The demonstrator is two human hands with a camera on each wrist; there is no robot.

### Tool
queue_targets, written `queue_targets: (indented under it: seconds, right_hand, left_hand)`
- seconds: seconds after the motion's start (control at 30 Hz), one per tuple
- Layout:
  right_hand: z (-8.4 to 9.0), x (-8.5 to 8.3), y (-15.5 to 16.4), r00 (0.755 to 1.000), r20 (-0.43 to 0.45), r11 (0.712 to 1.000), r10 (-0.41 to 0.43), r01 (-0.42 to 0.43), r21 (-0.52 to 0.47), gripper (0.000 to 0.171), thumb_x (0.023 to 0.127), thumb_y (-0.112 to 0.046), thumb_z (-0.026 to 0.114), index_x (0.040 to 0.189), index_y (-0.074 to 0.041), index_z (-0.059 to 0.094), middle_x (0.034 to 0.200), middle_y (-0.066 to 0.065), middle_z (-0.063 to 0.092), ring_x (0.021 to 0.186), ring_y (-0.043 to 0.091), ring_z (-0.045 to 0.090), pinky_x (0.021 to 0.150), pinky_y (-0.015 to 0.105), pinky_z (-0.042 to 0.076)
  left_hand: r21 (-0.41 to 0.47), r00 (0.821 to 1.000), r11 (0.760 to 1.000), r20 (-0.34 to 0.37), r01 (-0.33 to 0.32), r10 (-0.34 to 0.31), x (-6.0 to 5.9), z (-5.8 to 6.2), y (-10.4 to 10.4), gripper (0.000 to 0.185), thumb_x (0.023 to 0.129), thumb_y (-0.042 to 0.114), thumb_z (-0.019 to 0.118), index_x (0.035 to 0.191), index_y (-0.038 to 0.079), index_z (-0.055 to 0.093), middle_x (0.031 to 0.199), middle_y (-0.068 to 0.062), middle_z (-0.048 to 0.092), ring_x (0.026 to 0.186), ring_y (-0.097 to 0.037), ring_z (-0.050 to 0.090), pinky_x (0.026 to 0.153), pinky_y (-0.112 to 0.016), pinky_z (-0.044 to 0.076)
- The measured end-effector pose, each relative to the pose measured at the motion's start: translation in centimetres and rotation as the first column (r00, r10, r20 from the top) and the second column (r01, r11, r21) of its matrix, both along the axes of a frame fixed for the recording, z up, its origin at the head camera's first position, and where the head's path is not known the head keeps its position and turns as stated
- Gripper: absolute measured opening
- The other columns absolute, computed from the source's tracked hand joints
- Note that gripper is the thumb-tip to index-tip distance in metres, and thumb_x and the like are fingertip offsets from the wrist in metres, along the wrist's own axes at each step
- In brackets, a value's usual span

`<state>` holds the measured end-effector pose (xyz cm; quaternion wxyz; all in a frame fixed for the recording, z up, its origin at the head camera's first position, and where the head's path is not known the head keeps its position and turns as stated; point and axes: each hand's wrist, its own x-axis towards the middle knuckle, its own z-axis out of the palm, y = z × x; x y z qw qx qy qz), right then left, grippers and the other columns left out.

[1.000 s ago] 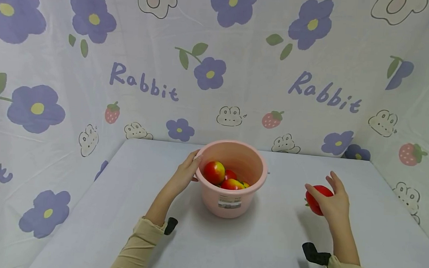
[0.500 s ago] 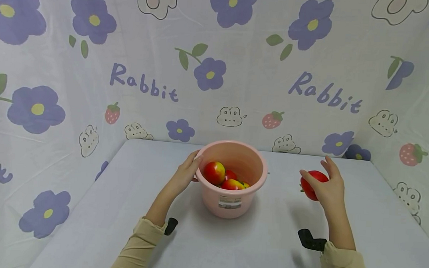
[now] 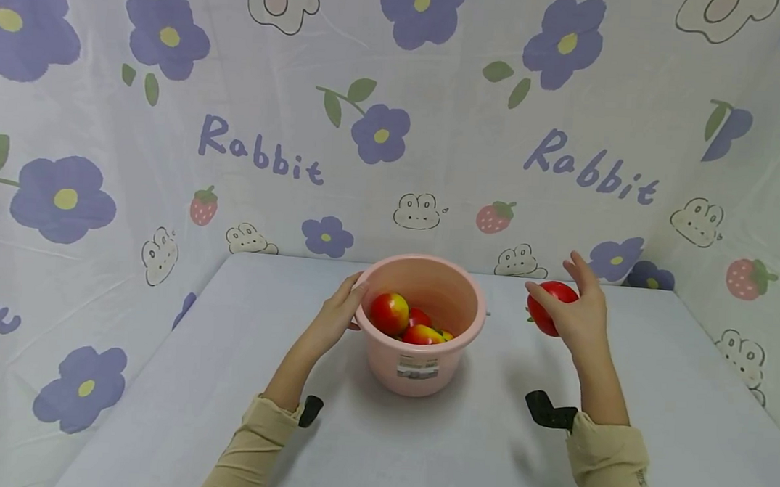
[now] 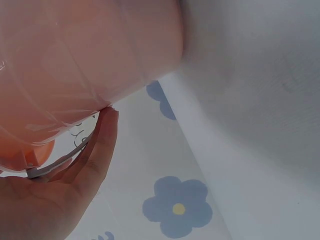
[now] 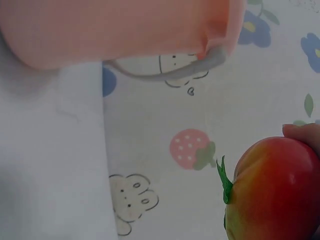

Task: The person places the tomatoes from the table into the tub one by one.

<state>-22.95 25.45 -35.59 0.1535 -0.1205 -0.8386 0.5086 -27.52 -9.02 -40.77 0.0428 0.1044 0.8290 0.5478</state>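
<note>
A pink plastic bucket [image 3: 424, 361] stands mid-table with several red and yellow fruits [image 3: 390, 312] inside. My left hand [image 3: 338, 315] rests against the bucket's left rim, fingers fairly straight along the wall [image 4: 75, 65]. To the right of the bucket, above the table, my right hand [image 3: 573, 309] grips a red tomato [image 3: 547, 306]. In the right wrist view the tomato [image 5: 275, 192] with its green stalk fills the lower right corner, and the bucket [image 5: 115, 30] with its grey handle [image 5: 165, 74] lies ahead.
A pale grey table [image 3: 420, 448] carries the bucket. Floral "Rabbit" cloth [image 3: 395, 127] walls it in at the back and both sides. Black wrist camera mounts [image 3: 546, 410] sit by each sleeve.
My right hand has lifted the tomato up and to the left, closer to the bucket. The left hand and the bucket have stayed where they were.
</note>
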Motion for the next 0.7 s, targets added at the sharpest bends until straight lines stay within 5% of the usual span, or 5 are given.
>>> queue_targets:
  seconds: [0.7]
  right_hand:
    - [3.9,-1.7,-5.4,0.986,-0.121,0.993,0.114,-0.111,0.027,0.092,0.084,-0.026,0.075,0.156,-0.029,0.019,0.160,0.004,0.031,0.146,0.038,0.029,0.106,0.056,0.042]
  left_hand:
    - [-0.016,1.000,1.000,-0.005,-0.003,0.003,0.0,0.1,0.1,0.054,0.103,0.048,0.033,0.151,0.022,0.034,0.147,-0.012,0.049,0.110,-0.030,0.062,0.081,-0.037,0.059]
